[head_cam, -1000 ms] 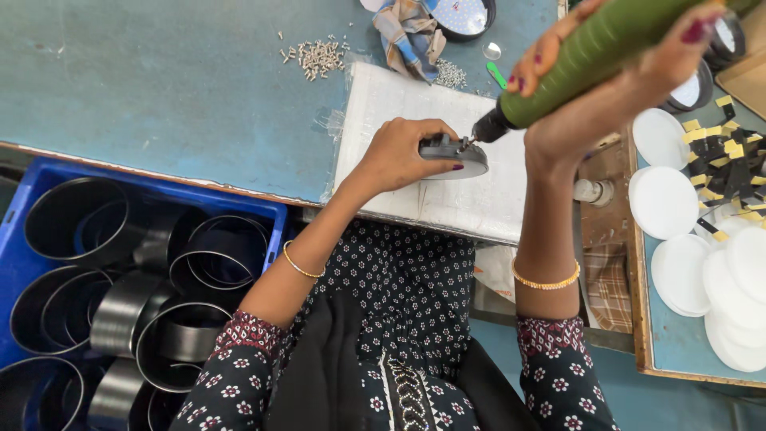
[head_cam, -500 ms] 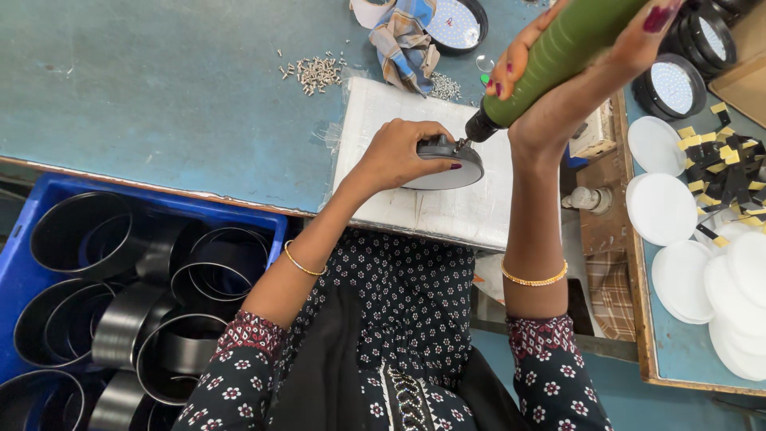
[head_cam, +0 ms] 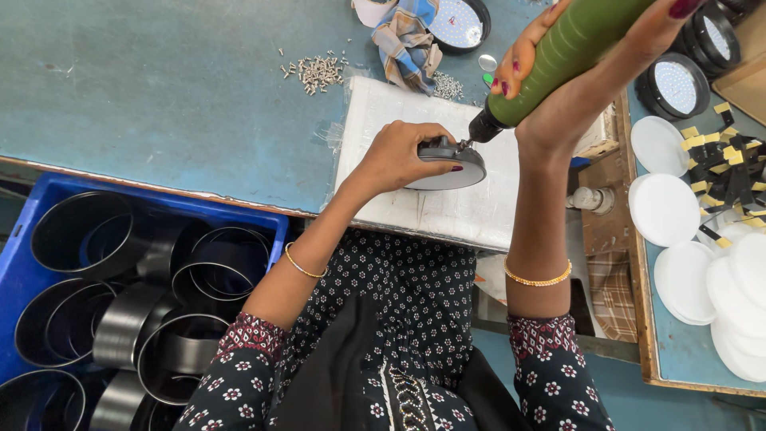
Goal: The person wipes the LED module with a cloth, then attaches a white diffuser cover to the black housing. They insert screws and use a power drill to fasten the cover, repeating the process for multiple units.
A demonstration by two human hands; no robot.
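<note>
Your left hand (head_cam: 403, 156) presses down on a round dark disc-shaped housing (head_cam: 447, 164), fingers curled over its near-left rim and clamped on it. The housing lies on a white foam pad (head_cam: 447, 211) at the near edge of the bench (head_cam: 159, 96). Your right hand (head_cam: 570, 76) grips a green powered screwdriver (head_cam: 558, 56), fingers wrapped tight around its barrel; the tool tilts down to the left and its bit touches the housing's top.

A scatter of small screws (head_cam: 319, 72) lies just beyond the pad's far-left corner, with a crumpled checked cloth (head_cam: 407, 40) near its far edge. Below the bench's near edge, a blue crate (head_cam: 32, 263) holds black metal rings (head_cam: 203, 279). On the right, white round discs (head_cam: 666, 207) are stacked and spread on another surface.
</note>
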